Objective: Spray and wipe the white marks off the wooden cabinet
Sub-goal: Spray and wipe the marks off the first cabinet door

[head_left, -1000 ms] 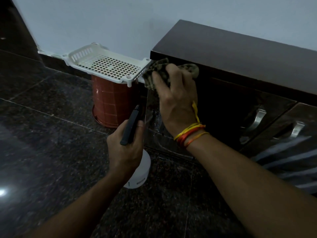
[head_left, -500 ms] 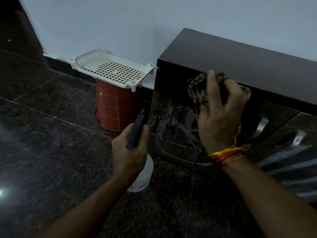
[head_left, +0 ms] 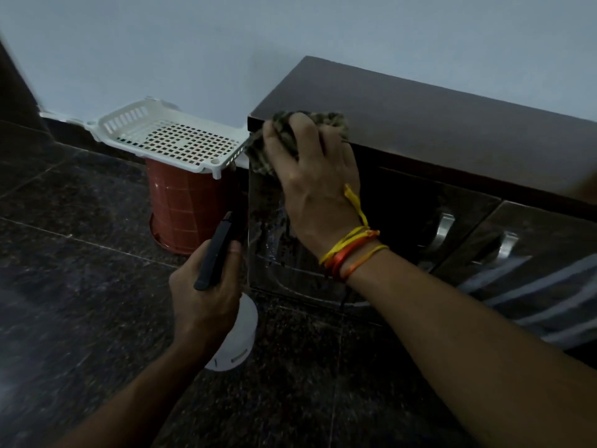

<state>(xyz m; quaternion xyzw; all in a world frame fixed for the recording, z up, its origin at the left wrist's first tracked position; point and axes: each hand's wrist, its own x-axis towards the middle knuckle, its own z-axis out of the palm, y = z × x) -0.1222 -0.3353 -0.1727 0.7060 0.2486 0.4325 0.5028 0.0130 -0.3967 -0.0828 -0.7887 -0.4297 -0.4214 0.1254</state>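
A low dark wooden cabinet point(head_left: 436, 124) stands against the wall. My right hand point(head_left: 318, 192) grips a checked cloth point(head_left: 277, 140) and presses it on the top left corner of the leftmost door. Wet smears point(head_left: 268, 240) show lower on that door, partly hidden by my wrist. My left hand point(head_left: 206, 292) holds a white spray bottle point(head_left: 239, 334) by its black trigger head point(head_left: 214, 253), just left of the cabinet's corner. White streaks point(head_left: 517, 286) show on the door at the far right.
A white perforated plastic basket point(head_left: 168, 137) rests on an upturned red bucket point(head_left: 184, 208) left of the cabinet, against the wall. Dark polished stone floor point(head_left: 80, 286) spreads in front. Metal handles point(head_left: 444, 227) stick out from the doors.
My right hand has swept the cloth from the middle of the leftmost door back to its top left corner. The white smears seen there half a second ago are mostly gone.
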